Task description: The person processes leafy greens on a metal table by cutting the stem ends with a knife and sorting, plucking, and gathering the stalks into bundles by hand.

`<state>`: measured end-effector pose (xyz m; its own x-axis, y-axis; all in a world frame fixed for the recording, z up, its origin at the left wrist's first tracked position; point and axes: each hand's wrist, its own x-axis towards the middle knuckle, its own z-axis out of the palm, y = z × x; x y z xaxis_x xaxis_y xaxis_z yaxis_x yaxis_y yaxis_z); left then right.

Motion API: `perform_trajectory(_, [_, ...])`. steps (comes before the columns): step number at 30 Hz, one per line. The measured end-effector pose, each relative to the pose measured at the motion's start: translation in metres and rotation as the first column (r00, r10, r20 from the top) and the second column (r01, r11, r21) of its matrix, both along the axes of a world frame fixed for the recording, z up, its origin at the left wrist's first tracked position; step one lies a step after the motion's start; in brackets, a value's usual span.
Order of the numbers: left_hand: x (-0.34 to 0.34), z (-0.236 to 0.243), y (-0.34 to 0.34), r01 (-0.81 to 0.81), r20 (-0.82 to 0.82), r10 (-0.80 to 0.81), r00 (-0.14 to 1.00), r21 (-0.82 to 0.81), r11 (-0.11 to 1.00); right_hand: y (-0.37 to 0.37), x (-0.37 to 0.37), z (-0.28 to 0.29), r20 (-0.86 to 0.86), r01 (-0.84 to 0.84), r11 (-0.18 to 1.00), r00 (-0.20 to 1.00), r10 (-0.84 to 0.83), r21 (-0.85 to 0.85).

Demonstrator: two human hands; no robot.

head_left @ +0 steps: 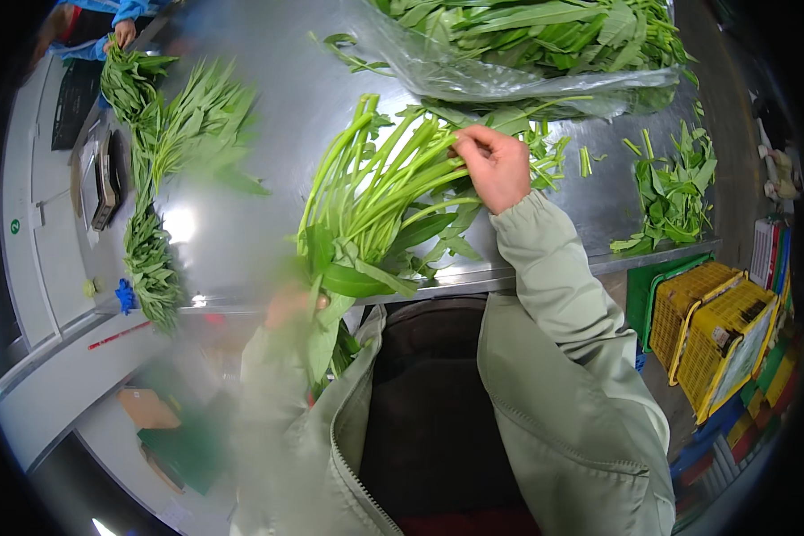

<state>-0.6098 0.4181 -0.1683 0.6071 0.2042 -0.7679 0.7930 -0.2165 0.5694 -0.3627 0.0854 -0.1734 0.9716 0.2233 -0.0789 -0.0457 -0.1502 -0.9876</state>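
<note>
As L hand (289, 305) holds greens (353, 280), stems (411, 170) sit btwn R fingers (484, 137).

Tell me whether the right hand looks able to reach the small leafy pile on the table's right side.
Probably yes: only low green scraps lie between the right hand and the small leafy pile, though that hand holds the bunch's stems.

Smooth metal surface (281, 98), polished enough to mirror overhead glare. Clear plastic bag (473, 82), thin, glossy, wrinkled. Green stems (375, 183), smooth, lightly shiny. Pale green jacket (549, 250), matt cloth, creased along sleeve. Dark inner garment (433, 393), dull cloth. Yellow crates (701, 344), latticed plastic. Brown box (147, 408), matt, cardboard-looking.
</note>
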Motion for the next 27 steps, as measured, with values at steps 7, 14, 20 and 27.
perform_trajectory(7, [0.029, 0.048, -0.020, -0.328, 0.174, 0.463, 0.869, -0.497, 0.803, -0.027, 0.038, 0.001, -0.086, 0.235, 0.952, 0.963, -0.255, -0.195])
perform_trajectory(14, [0.020, 0.032, 0.029, -0.329, 0.282, 0.650, 0.706, -0.682, 0.653, 0.054, 0.000, -0.006, 0.370, -0.046, 0.893, 0.900, 0.232, -0.448])
perform_trajectory(20, [0.022, 0.071, 0.037, -0.435, 0.375, 0.642, 0.669, -0.503, 0.747, 0.139, 0.007, -0.029, 0.444, -0.222, 0.769, 0.708, 0.549, -0.599])
perform_trajectory(27, [-0.023, 0.014, 0.091, -0.365, 0.361, 0.568, 0.739, -0.494, 0.789, 0.148, 0.014, -0.094, 0.387, -0.173, 0.593, 0.610, 0.691, -0.787])
